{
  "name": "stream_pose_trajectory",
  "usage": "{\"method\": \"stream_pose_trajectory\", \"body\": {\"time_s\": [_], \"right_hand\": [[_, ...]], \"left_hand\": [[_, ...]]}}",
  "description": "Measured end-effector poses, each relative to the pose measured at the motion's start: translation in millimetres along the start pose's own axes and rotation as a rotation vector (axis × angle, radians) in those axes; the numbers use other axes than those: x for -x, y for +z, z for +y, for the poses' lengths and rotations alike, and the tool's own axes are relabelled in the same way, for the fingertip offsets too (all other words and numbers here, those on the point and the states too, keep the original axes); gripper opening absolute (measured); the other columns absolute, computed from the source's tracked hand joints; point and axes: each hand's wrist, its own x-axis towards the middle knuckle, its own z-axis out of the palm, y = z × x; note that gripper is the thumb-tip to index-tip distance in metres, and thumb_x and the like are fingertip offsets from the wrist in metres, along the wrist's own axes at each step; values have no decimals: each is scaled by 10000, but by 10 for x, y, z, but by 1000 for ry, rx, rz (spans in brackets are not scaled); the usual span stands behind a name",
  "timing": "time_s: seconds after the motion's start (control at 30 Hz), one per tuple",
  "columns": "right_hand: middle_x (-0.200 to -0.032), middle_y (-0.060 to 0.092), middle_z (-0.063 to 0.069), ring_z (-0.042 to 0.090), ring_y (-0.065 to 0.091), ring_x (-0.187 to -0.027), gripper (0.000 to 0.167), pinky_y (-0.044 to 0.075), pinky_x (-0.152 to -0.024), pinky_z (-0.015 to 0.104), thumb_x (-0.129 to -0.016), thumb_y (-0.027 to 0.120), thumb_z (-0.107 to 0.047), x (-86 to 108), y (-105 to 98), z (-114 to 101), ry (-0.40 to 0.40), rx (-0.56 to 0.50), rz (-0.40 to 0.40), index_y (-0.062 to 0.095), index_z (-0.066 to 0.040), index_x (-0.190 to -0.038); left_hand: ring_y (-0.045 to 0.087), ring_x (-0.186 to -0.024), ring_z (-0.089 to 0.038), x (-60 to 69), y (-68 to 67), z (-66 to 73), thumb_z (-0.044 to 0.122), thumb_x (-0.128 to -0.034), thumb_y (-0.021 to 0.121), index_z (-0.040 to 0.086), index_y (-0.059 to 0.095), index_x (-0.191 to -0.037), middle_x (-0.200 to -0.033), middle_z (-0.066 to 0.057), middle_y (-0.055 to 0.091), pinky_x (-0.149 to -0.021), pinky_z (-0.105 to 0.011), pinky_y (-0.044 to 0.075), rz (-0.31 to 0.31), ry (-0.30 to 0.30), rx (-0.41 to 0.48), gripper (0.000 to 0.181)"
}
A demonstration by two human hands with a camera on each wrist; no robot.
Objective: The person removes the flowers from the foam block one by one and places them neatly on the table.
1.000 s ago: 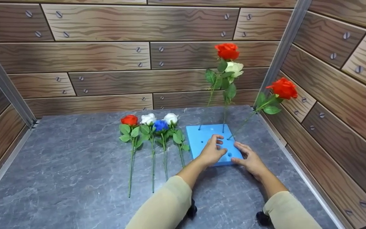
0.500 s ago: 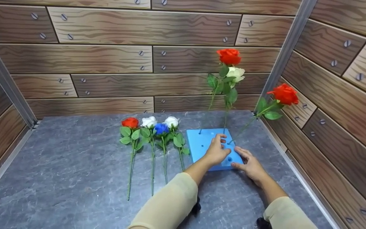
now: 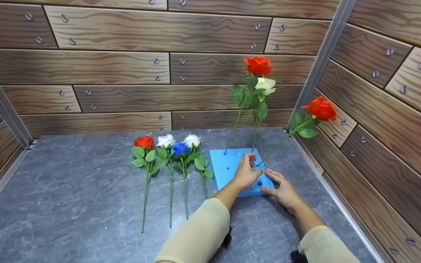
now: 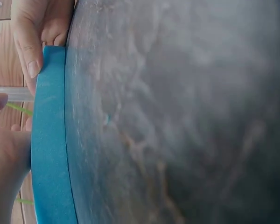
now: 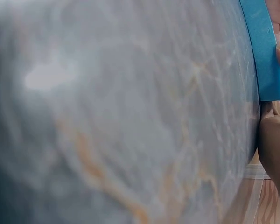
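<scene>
A blue foam block (image 3: 219, 164) with small holes lies on the table. Two red roses (image 3: 258, 66) (image 3: 320, 109) and a cream rose (image 3: 265, 86) stand in it, the right red one tilted outward. My left hand (image 3: 246, 176) rests on the block's top, fingers loosely bent and thumb apart, near the tilted rose's stem; nothing shows in its grasp. At the near right corner, my right hand (image 3: 285, 193) holds the block's edge, thumb on top, fingers along the side. The left wrist view shows that right thumb (image 4: 32, 65) on the block's edge (image 4: 51, 140).
Left of the block lie a red rose (image 3: 144, 142), two white roses (image 3: 166, 141) (image 3: 192, 140) and a blue flower (image 3: 180, 148), stems toward me. Wood-patterned walls (image 3: 122, 65) enclose the grey marbled table (image 3: 86, 190) at back and sides.
The head view shifts slightly. Both hands stay at the block, with the left hand a little closer to the tilted rose's stem. The flowers keep their places.
</scene>
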Motion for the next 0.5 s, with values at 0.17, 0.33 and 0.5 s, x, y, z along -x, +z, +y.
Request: {"method": "stream_pose_trajectory", "body": {"time_s": [0.17, 0.33, 0.5], "right_hand": [[-1787, 256, 168, 401, 219, -1680, 805, 260, -1363, 465, -993, 811, -175, 10, -22, 32, 0, 27, 11, 393, -33, -1666], [-1784, 265, 163, 382, 219, -1683, 805, 254, -1352, 346, -986, 815, -159, -5, -14, 34, -8, 23, 12, 398, -29, -1662], [-1778, 259, 193, 409, 199, -1683, 802, 181, -1382, 505, -986, 809, -130, -9, 12, 25, -27, 1, 4, 390, -4, -1659]], "left_hand": [[530, -1505, -337, 16, 36, 15, 180, -1084, 655, 155, 404, -1618, -1651, -82, 430, -1199, -474, 538, -15, -47, -10, 591], [547, -1515, -311, 23, 52, 60, 228, -1106, 634, 162, 312, -1701, -1740, -71, 398, -1191, -449, 552, -39, -88, -133, 680], [511, -1550, -284, 17, 36, 93, 314, -1099, 655, 188, 244, -1735, -1769, -65, 370, -1236, -468, 513, -79, -111, -254, 767]]}}
